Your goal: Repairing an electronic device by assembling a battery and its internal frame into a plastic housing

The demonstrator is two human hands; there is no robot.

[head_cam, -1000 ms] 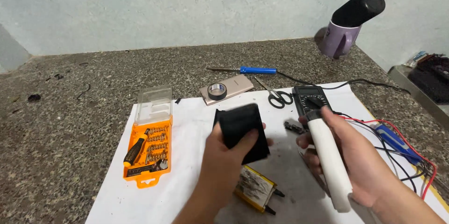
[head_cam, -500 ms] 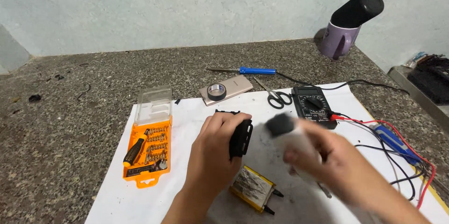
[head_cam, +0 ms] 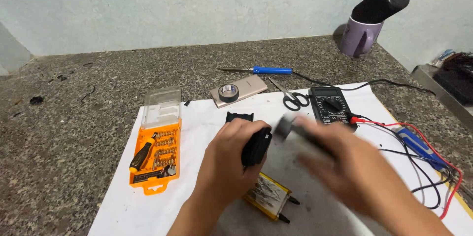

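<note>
Currently, the left hand (head_cam: pixel 229 159) grips a black box-shaped device (head_cam: pixel 256 145) edge-on above the white paper sheet (head_cam: pixel 202 117); one second earlier the same device faced the camera flat, and it has since been rotated so only its narrow side shows. The right hand (head_cam: pixel 345 167) is heavily motion-blurred; it carried a white rod-shaped tool upright one second ago, and now a blurred grey-and-white object (head_cam: pixel 286 127) sits at its fingertips, just beside the device, though whether the fingers clamp it cannot be told. A small black cover piece (head_cam: pixel 239 116) lies on the sheet just beyond the left hand. Below the device, a flat foil battery pack (head_cam: pixel 268 196) rests on the sheet, partly hidden by the left wrist. To the left, an open orange screwdriver bit case (head_cam: pixel 155 154) straddles the sheet's edge, with clear paper between it and the left forearm. To the right lie the scissors (head_cam: pixel 293 99), a black multimeter (head_cam: pixel 331 107) and red and black leads (head_cam: pixel 423 157) near the sheet's right border. Beyond the sheet, a tape roll (head_cam: pixel 228 92) sits on a tan phone (head_cam: pixel 246 88), near a blue-handled soldering iron (head_cam: pixel 261 70). The bench is speckled grey stone (head_cam: pixel 74 117) against a pale wall, with a purple mug (head_cam: pixel 359 36) holding a tilted black cylinder at the far right corner.
</note>
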